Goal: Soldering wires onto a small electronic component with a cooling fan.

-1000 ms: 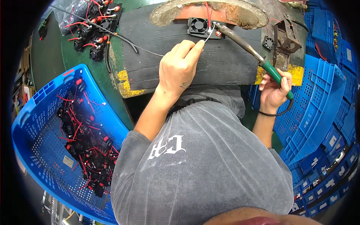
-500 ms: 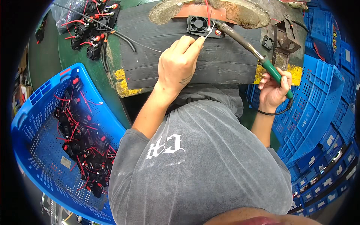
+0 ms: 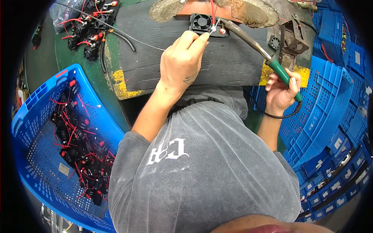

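Note:
My left hand [image 3: 180, 58] pinches a thin grey solder wire [image 3: 147, 44], which trails back to the upper left. Its short end sticks out past my fingertips, at a white terminal beside a small black fan [image 3: 202, 22]. Red wire [image 3: 212, 7] runs up from that terminal, and a red-ringed post stands just right of it. In my right hand [image 3: 280, 95] is a soldering iron [image 3: 283, 75] with a green handle, gripped from below. Its metal shaft slants up left, and the tip is at or very near the terminal; contact is too small to make out.
The fan assembly lies on a black mat [image 3: 229, 58] before a brown block and crusted stone-like ring [image 3: 256, 15]. More fan assemblies [image 3: 101, 21] lie upper left. A blue basket [image 3: 103, 101] holds many others. A rusty metal bracket [image 3: 298, 40], loose fan [image 3: 274, 42] and blue crates [image 3: 326, 89] are right.
The whole view has shifted slightly, so everything sits a little further left. Both hands keep their grips, and the iron and wire stay at the same terminal.

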Motion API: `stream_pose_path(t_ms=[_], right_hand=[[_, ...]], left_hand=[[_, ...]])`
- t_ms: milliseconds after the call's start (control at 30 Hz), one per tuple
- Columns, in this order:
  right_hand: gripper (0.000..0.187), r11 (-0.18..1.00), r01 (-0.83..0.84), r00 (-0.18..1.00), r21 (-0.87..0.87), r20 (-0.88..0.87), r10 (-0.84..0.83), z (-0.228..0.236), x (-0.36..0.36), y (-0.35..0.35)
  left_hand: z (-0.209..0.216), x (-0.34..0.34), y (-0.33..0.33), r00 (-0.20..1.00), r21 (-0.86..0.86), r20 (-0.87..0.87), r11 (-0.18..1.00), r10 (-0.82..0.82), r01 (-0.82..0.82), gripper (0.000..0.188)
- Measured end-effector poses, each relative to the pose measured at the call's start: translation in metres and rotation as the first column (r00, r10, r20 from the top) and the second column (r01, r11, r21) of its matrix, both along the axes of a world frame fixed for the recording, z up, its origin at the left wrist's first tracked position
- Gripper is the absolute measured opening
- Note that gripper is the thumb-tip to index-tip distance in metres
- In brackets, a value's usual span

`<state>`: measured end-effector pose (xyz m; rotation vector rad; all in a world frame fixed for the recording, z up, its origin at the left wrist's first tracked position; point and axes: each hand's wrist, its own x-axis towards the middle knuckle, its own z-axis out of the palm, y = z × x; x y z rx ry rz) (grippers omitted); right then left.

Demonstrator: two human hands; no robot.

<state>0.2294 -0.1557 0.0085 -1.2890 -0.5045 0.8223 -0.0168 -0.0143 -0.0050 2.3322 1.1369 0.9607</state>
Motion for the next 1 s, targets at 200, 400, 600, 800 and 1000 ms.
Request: stream_pose_path(t_ms=[200, 400, 600, 800, 1000], right_hand=[[0.031, 1.0, 0.017, 1.0, -0.01, 0.0, -0.017, 0.0038, -0.0012, 0.0016], [0.03, 1.0, 0.004, 0.999, -0.013, 0.049, -0.004, 0.0047, -0.0004, 0.0002], [0.03, 1.0, 0.003, 0.999, -0.019, 0.042, -0.003, 0.006, 0.0004, -0.0009], [0.03, 0.999, 0.005, 0.999, -0.036, 0.045, -0.004, 0.008, 0.0001, -0.0015], [0.03, 1.0, -0.02, 0.999, -0.011, 0.045, 0.021, 0.0071, 0.0035, -0.004]], left_hand=[[-0.0021, 0.0031, 0.003, 1.0, 0.055, -0.007, 0.998, -0.012, 0.013, 0.016], [-0.0022, 0.0027, 0.0018, 1.0, 0.051, -0.016, 0.999, -0.009, 0.01, 0.016], [-0.0029, 0.0013, 0.0001, 1.0, 0.022, 0.009, 1.0, -0.012, 0.012, 0.016], [-0.0008, -0.0003, -0.0004, 0.999, -0.008, 0.04, 1.0, -0.001, 0.001, 0.019], [-0.0017, -0.0021, -0.003, 0.999, -0.014, 0.033, 1.0, -0.012, 0.012, 0.02]])
